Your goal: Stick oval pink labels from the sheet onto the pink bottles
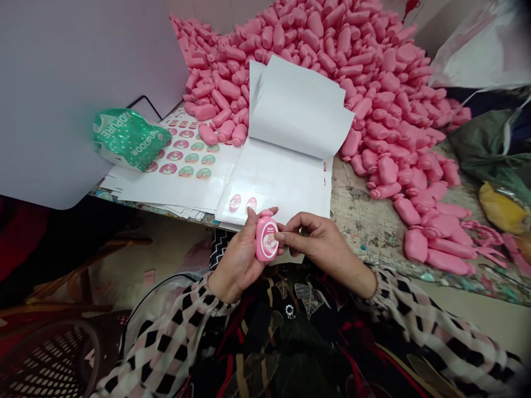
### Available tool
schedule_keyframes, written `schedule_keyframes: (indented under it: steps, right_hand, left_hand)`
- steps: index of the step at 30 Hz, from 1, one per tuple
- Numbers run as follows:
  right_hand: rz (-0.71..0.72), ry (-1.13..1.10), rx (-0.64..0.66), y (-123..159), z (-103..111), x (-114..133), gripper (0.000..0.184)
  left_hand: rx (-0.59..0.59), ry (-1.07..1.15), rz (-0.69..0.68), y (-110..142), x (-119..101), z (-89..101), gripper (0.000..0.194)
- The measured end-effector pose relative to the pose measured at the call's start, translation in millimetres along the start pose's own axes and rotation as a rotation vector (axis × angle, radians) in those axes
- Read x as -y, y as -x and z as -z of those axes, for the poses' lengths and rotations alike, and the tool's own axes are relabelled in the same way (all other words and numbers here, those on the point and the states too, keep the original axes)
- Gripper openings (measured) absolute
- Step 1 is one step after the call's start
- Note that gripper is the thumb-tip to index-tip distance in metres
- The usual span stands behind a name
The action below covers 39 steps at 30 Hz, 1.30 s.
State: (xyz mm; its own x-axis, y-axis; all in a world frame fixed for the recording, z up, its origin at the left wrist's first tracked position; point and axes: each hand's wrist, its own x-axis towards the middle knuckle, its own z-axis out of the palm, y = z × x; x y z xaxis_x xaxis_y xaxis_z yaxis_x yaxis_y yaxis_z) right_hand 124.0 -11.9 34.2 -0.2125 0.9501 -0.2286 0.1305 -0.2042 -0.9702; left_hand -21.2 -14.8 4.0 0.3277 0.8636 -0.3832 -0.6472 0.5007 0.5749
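Note:
A small pink plastic bottle (260, 252) lies in my left hand (238, 262), with the thumb along one side and the fingers wrapped behind it. On the bottle's front is an oval pink-and-white label (270, 247) with "BABY" printed at its top. My right hand (317, 240) is closed, its thumb tip on the label's right edge and its fingers curled. Whether the label is fully flat there I cannot tell. Just beyond my hands lies a white sticker sheet (274, 177), with two oval stickers (235, 203) showing near its front edge.
Folded-back white sheets (301, 108) stand up behind. A large heap of pink bottles (315, 38) fills the back and right of the worktable (352, 204). At left are more sticker sheets (215, 190) and a green pack (128, 138). Pink scissors (485, 240) lie at right.

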Motion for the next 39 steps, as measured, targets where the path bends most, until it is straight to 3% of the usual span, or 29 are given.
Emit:
schedule_keyframes:
  steps: [13, 17, 19, 24, 26, 29, 33, 36, 39]
  right_hand:
    - [0.005, 0.108, 0.003, -3.6, 0.7, -4.2, 0.022]
    - [-0.006, 0.055, 0.039, -2.9, -0.9, -8.7, 0.022]
    - [-0.005, 0.064, 0.061, -1.9, 0.7, -10.8, 0.02]
    - [0.208, 0.48, -0.028, -2.2, 15.6, -11.4, 0.017]
    - [0.24, 0.54, -0.088, -3.3, 19.4, -11.1, 0.017]
    - [0.188, 0.428, -0.105, -3.9, 15.0, -12.8, 0.026]
    - [0.144, 0.338, -0.062, -6.6, 6.4, -18.5, 0.03]
    - [0.179, 0.495, -0.134, -13.0, 21.9, -23.9, 0.028]
    - [0.218, 0.725, -0.263, -18.6, 60.3, -28.8, 0.023]
  left_hand:
    - [-0.025, -0.048, -0.022, 0.5, 2.5, -1.2, 0.05]
    - [0.007, -0.094, -0.013, 2.7, 0.5, -0.2, 0.059]
    - [0.053, -0.174, 0.023, 5.5, -2.7, 1.7, 0.054]
    - [0.135, -0.302, 0.131, 10.7, -9.7, 6.8, 0.051]
    - [0.139, -0.294, 0.155, 10.8, -9.1, 6.3, 0.044]
    - [0.133, -0.323, 0.21, 10.6, -5.3, 1.8, 0.038]
    - [0.145, -0.406, 0.25, 16.3, -5.3, -1.8, 0.056]
    - [0.105, -0.465, 0.198, 28.0, -14.3, 9.0, 0.065]
    - [-0.028, -0.563, 0.152, 46.9, -24.6, 39.9, 0.072]
